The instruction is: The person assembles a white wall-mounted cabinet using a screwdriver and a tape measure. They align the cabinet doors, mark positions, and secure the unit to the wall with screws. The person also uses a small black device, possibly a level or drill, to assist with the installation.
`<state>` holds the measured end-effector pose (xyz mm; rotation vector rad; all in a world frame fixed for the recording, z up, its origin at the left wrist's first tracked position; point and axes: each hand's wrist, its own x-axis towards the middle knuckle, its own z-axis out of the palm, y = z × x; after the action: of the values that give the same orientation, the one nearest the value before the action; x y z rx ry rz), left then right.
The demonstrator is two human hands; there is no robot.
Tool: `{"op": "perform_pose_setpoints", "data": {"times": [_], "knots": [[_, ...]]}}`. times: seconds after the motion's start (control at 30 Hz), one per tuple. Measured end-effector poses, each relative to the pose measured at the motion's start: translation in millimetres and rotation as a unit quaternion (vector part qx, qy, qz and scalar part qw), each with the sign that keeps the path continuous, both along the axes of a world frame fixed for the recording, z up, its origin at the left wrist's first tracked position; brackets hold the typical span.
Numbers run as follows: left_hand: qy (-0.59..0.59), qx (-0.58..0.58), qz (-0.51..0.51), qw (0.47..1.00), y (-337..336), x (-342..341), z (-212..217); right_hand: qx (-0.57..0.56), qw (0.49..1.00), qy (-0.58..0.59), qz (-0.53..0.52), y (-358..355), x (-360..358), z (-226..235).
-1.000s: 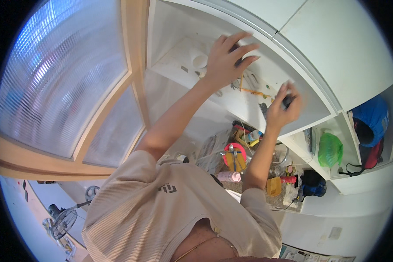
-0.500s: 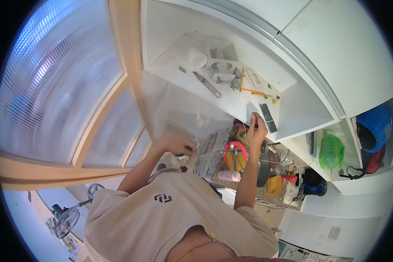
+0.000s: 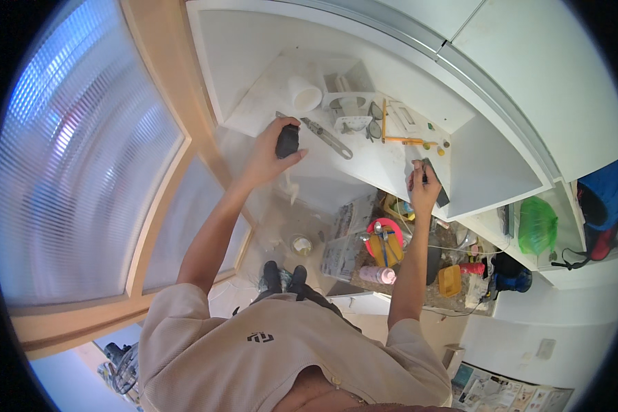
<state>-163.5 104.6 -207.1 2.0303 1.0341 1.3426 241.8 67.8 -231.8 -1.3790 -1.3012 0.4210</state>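
My left hand (image 3: 266, 154) is raised over the left front of the white shelf (image 3: 391, 168). Its fingers and thumb curve round a black block-like object (image 3: 288, 141). A grey utility knife (image 3: 326, 139) lies on the shelf just right of it. Near the shelf's right front edge is my right hand (image 3: 424, 192), its fingers bent together around a small dark thing that they mostly cover. Directly beside those fingers, a dark flat bar (image 3: 441, 193) rests on the shelf; whether they touch it is unclear.
Behind the knife stand a white cup (image 3: 305, 95) and a clear plastic bin (image 3: 349, 86). Glasses (image 3: 374, 121) and orange pencils (image 3: 412, 141) lie right of them. Below the shelf is a cluttered counter with a pink bowl (image 3: 393, 228) and a pink bottle (image 3: 378, 275). A wood-framed door (image 3: 168, 161) borders the left.
My left hand has come up from low by my body to the shelf, with the black block now plainly visible in it. My right hand has moved up beside the dark bar. The view has shifted.
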Motion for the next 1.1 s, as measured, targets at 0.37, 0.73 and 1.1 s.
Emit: {"op": "perform_pose_setpoints", "data": {"times": [0.37, 0.73, 1.1], "knots": [[0.007, 0.101, 0.017, 0.995, 60, 9, -20, 0.019, 0.985, -0.169, -0.039, 0, -2, 4], [0.052, 0.143, 0.031, 0.988, 72, 3, -19, -0.008, 0.99, -0.108, -0.089, 3, -5, -1], [0.068, 0.089, 0.069, 0.991, 69, 10, -12, -0.001, 0.986, -0.133, -0.1, 2, -7, 1]]}}
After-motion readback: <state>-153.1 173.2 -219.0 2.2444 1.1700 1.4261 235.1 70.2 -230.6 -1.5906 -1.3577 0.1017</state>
